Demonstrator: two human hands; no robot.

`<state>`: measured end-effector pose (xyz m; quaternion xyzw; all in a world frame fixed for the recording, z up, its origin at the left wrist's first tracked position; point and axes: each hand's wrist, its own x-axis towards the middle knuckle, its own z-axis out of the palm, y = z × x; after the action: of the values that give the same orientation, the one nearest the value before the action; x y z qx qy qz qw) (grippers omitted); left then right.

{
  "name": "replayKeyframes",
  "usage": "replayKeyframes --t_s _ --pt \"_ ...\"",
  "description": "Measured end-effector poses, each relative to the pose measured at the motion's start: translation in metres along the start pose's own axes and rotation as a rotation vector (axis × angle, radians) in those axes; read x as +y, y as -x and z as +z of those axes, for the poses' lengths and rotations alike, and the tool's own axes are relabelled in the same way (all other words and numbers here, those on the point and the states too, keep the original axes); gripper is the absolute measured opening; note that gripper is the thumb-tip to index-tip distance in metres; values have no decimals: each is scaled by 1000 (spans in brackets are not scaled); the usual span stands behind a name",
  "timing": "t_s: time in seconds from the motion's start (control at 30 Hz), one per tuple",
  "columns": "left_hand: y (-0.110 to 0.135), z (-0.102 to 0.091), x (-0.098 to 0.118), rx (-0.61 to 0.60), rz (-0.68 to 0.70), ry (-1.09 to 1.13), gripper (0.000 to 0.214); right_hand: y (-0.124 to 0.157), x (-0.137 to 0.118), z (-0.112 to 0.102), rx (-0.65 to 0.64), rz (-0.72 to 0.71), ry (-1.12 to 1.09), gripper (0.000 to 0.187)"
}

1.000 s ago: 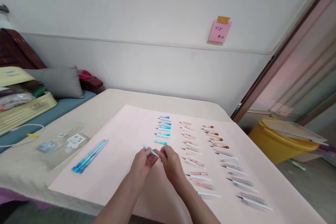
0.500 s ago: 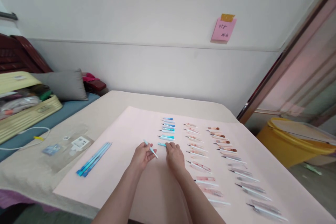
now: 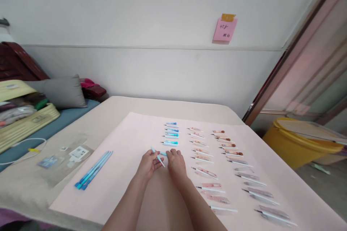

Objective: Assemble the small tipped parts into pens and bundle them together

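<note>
My left hand (image 3: 148, 164) is closed round a light blue pen part (image 3: 157, 156), its thin white tip slanting down to the right. My right hand (image 3: 175, 160) rests on the pale pink sheet (image 3: 127, 173), fingers curled over a small blue cap piece (image 3: 163, 153) lying just below the blue column; I cannot tell whether it grips it. A column of blue pen pieces (image 3: 170, 134) lies just beyond both hands. To the right run a column of pink pieces (image 3: 202, 159) and one of brown and grey pieces (image 3: 238, 166).
Several whole blue pens (image 3: 93, 170) lie at the sheet's left edge. Clear packets with labels (image 3: 66, 153) sit on the beige table cover. A yellow case (image 3: 24, 112), a grey cushion (image 3: 63, 92) and a white cable (image 3: 24, 145) lie left. A yellow tub (image 3: 295, 144) stands right.
My right hand reached forward from the left hand to the blue piece on the sheet, then drew back a little. The left hand keeps its pen part.
</note>
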<state>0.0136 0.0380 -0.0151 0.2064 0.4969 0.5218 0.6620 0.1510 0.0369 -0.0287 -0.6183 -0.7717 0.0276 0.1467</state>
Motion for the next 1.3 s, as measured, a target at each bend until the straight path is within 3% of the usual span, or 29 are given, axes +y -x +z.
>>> replayKeyframes --t_s 0.27,1.3 --pt "-1 -7 10 84 76 -8 13 1 -2 -3 0 22 19 27" --pt "-4 6 -2 19 104 -79 23 2 -7 -6 -33 78 9 26"
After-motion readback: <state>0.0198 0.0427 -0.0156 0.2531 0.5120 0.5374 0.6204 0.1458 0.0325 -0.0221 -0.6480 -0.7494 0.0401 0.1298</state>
